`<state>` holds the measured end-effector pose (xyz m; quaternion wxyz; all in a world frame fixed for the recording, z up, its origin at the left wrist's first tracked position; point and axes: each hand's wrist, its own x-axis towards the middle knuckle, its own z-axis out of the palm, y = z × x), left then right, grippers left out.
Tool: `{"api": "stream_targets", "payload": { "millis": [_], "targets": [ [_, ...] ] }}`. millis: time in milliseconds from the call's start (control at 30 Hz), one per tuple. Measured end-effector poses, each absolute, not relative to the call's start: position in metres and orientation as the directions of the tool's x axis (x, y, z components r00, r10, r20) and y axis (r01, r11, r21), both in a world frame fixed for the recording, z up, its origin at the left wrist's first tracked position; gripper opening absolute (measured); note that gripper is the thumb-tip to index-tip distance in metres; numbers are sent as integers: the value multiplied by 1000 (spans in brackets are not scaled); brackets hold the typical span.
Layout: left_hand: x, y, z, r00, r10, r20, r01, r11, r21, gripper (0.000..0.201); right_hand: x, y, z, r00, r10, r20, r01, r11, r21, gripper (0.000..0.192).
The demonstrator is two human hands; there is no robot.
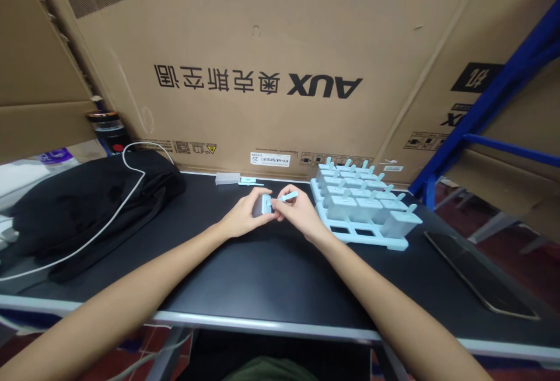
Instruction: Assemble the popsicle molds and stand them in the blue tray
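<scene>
Rack mostly filled; one ice-pop mould in hand, loose parts at the rear of the table.
Left hand: thumb and fingers part-spread, gripping the blue-topped mould above the table. Right hand: fingers pinched on a blue stick at the mould's top; whether seated, cannot tell. Judged done: moulds with sticks standing in the rack. Judged outstanding: the mould in hand, the clear cup and blue parts beside it; two rack openings show at the front.
</scene>
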<state>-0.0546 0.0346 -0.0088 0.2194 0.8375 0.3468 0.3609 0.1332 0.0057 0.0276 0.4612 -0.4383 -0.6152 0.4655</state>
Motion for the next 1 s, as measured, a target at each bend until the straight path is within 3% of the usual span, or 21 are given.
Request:
{"api": "stream_targets", "payload": {
  "millis": [133,367,567,700,833,1000],
  "targets": [
    [-54,35,-11,543,709,449,375,-683,626,68,136,10,21,-192,963,187,226,228,-947,30],
    [-53,36,-13,573,657,489,275,-717,641,66,135,4,25,-303,916,262,404,372,-836,38],
    [-54,37,-14,569,707,421,264,-641,720,67,142,2,37,-371,888,272,506,439,-742,26],
    [-53,35,-13,624,667,408,155,-617,772,70,160,5,59,-504,829,243,575,532,-621,20],
    [-53,36,-16,640,656,399,148,-615,774,58,193,-5,92,-597,777,200,625,606,-493,24],
    [-55,40,-20,677,626,387,202,-663,721,39,255,-30,120,-476,850,226,793,526,-307,27]
  ]
}}
